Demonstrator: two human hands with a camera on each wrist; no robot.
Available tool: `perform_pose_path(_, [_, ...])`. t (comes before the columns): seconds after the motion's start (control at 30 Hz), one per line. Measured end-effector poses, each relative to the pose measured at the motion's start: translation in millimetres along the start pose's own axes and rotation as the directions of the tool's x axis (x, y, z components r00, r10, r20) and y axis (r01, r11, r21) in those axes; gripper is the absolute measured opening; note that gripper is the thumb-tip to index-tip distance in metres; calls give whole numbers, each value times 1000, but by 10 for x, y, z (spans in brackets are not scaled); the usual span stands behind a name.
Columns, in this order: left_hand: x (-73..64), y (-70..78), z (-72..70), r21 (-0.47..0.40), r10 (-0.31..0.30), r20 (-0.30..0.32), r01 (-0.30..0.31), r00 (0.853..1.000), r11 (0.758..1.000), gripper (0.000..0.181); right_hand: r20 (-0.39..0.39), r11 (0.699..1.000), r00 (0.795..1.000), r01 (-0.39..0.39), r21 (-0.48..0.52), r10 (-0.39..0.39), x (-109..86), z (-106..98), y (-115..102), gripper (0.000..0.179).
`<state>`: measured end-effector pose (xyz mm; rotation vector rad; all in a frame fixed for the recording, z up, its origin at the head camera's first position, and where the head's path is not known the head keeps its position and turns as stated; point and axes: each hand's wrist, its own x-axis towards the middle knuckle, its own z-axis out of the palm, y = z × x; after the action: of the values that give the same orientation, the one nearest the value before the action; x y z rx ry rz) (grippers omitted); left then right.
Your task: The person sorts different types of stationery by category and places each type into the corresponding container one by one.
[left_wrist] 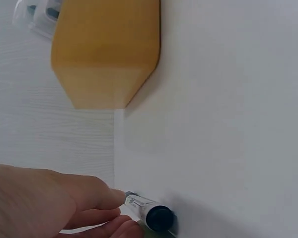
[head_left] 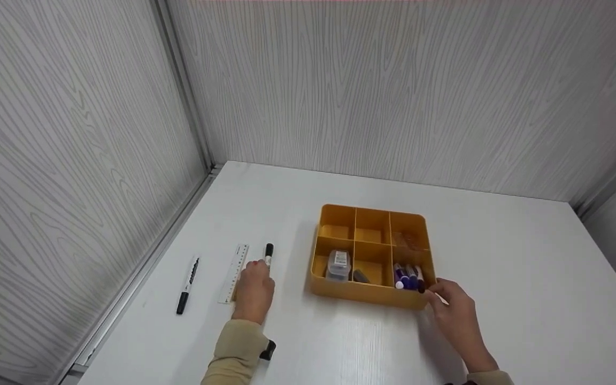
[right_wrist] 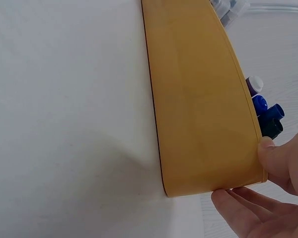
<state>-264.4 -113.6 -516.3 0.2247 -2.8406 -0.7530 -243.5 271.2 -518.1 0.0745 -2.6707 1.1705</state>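
My left hand is low over the table, its fingers curled at a black-capped marker. In the left wrist view the marker's white barrel shows at the thumb and fingertips, its dark end facing the camera. A small red spot shows by the fingertips; what it belongs to is hidden. My right hand grips the near right corner of a yellow divided box, thumb on the rim and fingers against the side. Several markers lie in the compartment beside that hand.
Left of the left hand lie a clear ruler and another black-capped marker. The box also holds a clear plastic case, a grey piece and a transparent reddish item. Wood-grain panels stand behind and beside the white table.
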Motion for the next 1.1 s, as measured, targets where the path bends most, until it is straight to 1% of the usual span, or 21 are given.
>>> perform_pose_path(0.07, [-13,4,27,32,21,-21,-20,1000,999,21,5,1000,1000,-5,4,5,-2,-4,-2,6])
perform_pose_path(0.13, [-23,15,61,81,49,-57,-45,997,996,22,-9,1000,1000,13,12,-12,-3,-2,5,7])
perform_pose_path(0.2, [-35,39,100,133,92,-97,-78,991,988,21,-38,999,998,41,17,-41,1,1,16,7])
perform_pose_path(0.3, [-48,84,151,195,140,-127,-114,982,974,20,-68,997,995,76,11,-75,4,7,33,9])
perform_pose_path(0.37, [-51,113,175,221,150,-124,-120,981,968,23,-68,997,994,82,14,-81,3,10,33,11])
perform_pose_path(0.5, [-48,151,189,229,95,-63,-79,993,970,30,-39,998,998,58,18,-57,-4,8,20,17])
perform_pose_path(0.63, [-34,161,194,238,53,-19,-47,998,970,25,-14,1000,1000,17,16,-17,5,-4,1,11])
perform_pose_path(0.77, [-23,166,196,249,63,-20,-56,998,967,18,-6,1000,1000,1,9,-1,24,-10,-10,6])
perform_pose_path(0.93, [-32,172,191,248,91,-3,-87,996,965,16,-29,1000,999,26,13,-26,13,-2,8,11])
perform_pose_path(1.03, [-46,167,174,222,112,4,-110,994,969,13,-41,999,998,40,12,-39,0,7,16,13])
perform_pose_path(1.1, [-54,158,163,183,121,6,-120,993,976,10,-48,999,998,46,10,-45,-5,12,21,11])
